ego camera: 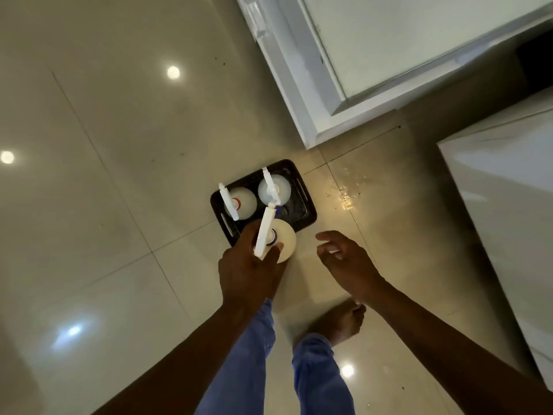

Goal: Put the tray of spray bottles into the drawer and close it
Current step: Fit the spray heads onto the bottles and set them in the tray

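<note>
A dark rectangular tray point(305, 202) lies on the tiled floor below me. Two white spray bottles stand in it, one at its left point(244, 202) and one at its back point(276, 188). My left hand point(248, 265) grips a third white spray bottle point(282, 242) by the neck, above the tray's near edge. To the right of that bottle my right hand point(347, 262) hovers with fingers spread, holding nothing. The open white drawer point(374, 55) sticks out at the upper right, beyond the tray.
Glossy beige floor tiles point(119, 175) spread to the left. A white cabinet front point(508, 205) stands at the right. My legs in blue trousers point(257, 354) and a bare foot point(338, 322) are just under the hands. A small wet patch point(347, 193) shines right of the tray.
</note>
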